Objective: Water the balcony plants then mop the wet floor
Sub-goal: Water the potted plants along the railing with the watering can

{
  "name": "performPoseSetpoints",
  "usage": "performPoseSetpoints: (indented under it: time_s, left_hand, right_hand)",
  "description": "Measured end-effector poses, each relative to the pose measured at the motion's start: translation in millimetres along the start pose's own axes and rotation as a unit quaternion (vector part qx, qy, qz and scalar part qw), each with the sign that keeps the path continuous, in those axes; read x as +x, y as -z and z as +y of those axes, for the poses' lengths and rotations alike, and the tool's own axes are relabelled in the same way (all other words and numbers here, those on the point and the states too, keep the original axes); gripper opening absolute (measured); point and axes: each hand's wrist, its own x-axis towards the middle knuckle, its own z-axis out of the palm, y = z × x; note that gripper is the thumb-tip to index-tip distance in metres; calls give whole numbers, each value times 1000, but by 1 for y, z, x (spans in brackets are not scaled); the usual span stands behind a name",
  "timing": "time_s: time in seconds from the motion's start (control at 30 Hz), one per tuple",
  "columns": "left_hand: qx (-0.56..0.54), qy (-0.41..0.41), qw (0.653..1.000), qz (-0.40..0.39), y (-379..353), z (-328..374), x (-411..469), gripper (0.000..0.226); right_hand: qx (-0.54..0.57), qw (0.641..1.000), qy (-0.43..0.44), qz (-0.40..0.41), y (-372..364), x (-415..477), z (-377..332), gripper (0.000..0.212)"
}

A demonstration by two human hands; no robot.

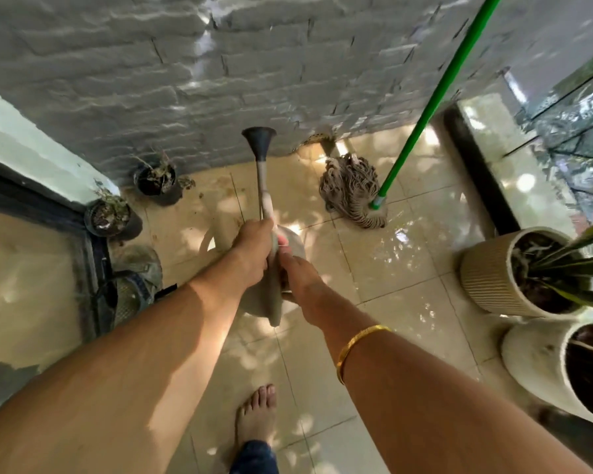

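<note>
Both hands are gripping the watering can (271, 268) held out over the mid part of the tiled floor (408, 268). Left hand (252, 248) is wrapping round the base of the spout w/ fingers curled tight, thumb side up. Right hand (298, 278) is closing on the can body just beside the left — fingertips are tucking under and out of sight, so exact finger spread can't be told, but it's clasping, not splayed. A gold bangle (356, 347) is sitting on the right forearm.

Spout is pointing away from the person toward the grey brick wall (185, 63), its dark rose (259, 136) flaring at the far end. Whether water is coming out can't be told.

Mop (351, 189) is lying w/ its string head on the floor near the wall edge, right of the spout; its green handle (435, 100) is leaning up toward the top right.

Two small black pots (158, 183) w/ sparse dry plants are sitting in the far-left corner by the wall. Two large pale planters (486, 271) are standing along the right edge — the nearer-to-wall one is ribbed and holding long green leaves.

Floor is shining wet between mop and planters. A bare foot (257, 415) is standing on the tiles at the near edge.
</note>
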Motion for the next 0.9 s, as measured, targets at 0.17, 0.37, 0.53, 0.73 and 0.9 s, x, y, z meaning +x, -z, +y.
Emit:
performPoseSetpoints:
  time_s: [0.17,0.37,0.53,0.73,0.9]
  left_hand:
    - [-6,-23,999,-43,-35,83,-108,27]
    - [7,-80,989,-127,-91,178,-260,36]
    - [37,-135,968,-210,-144,232,-392,37]
    - [53,-185,946,-263,-229,249,-575,25]
    - [63,-194,921,-330,-289,207,-728,22]
  right_hand:
    - [12,998,49,23,56,-104,-66,63]
    - [58,985,153,52,139,-253,-139,45]
    - [100,958,257,80,209,-388,-171,42]
    - [142,919,308,199,303,-554,-164,65]
    - [142,887,331,289,365,-700,-105,68]
